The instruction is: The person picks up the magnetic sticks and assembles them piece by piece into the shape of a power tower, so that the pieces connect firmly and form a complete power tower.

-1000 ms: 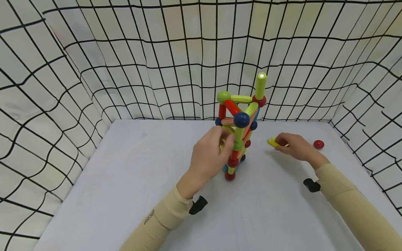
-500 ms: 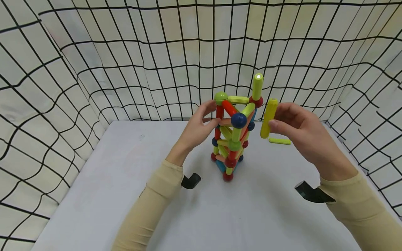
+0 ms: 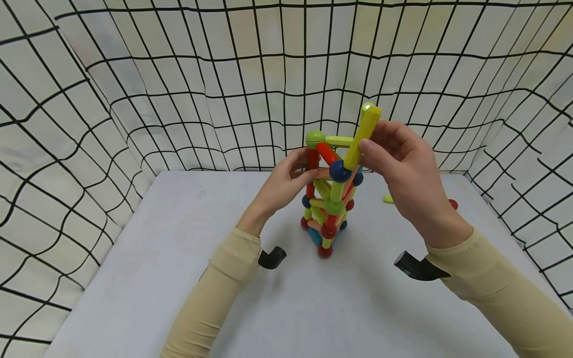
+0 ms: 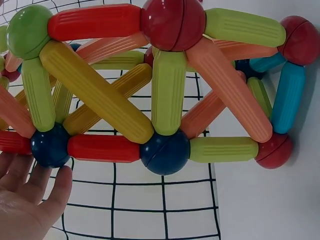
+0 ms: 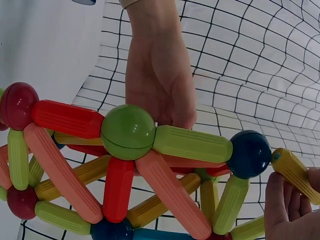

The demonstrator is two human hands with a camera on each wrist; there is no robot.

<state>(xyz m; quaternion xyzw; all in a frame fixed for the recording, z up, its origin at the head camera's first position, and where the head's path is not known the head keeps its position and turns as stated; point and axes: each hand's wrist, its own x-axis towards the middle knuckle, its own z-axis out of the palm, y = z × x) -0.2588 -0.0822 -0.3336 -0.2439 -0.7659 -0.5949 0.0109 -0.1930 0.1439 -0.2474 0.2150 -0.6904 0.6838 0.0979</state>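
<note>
A tall tower of magnetic rods and balls (image 3: 334, 207) stands upright on the table. My left hand (image 3: 278, 188) grips its upper left side, fingers behind the red upright rod and thumb across the front; in the left wrist view, the fingertips (image 4: 62, 187) meet a dark blue ball (image 4: 50, 145). My right hand (image 3: 407, 174) pinches a yellow rod (image 3: 363, 133) between thumb and fingers. The yellow rod leans right, its lower end against the dark blue top ball (image 3: 339, 171). Behind it, the light green upright rod is mostly hidden.
A light green rod (image 3: 388, 199) lies on the white table (image 3: 215, 278) behind my right hand, partly covered. A red ball (image 3: 454, 204) shows beside the right wrist. Black netting (image 3: 250, 104) over white walls borders the table at the back and sides.
My right hand has lifted the yellow rod from the table and brought it left to the blue top ball. My left hand has moved up to the tower's upper left side.
</note>
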